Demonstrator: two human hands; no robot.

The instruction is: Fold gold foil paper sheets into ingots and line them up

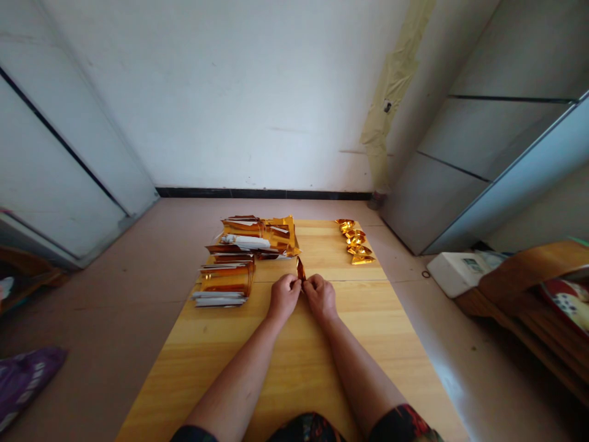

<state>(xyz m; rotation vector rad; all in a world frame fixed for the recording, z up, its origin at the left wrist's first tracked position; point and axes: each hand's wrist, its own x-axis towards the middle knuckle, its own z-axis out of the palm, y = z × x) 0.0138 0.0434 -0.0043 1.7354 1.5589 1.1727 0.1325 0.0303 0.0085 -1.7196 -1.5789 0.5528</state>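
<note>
Between my two hands stands a small piece of folded gold foil paper (300, 268), its pointed end facing away from me. My left hand (284, 296) pinches its near end from the left. From the right, my right hand (321, 296) pinches the same end, the two hands nearly touching. The fingertips partly cover the foil. Stacks of gold foil sheets (225, 280) with white edges lie beyond and left of my left hand. Several folded gold foil pieces (356, 241) sit in a row at the far right of the wooden table (368, 313).
A white wall (257, 98) rises past the table's far edge. Grey cabinet doors (478, 123) stand at the right, above a white box (453, 273) and a wooden bench (519, 294). A purple bag (30, 380) lies on the floor at left.
</note>
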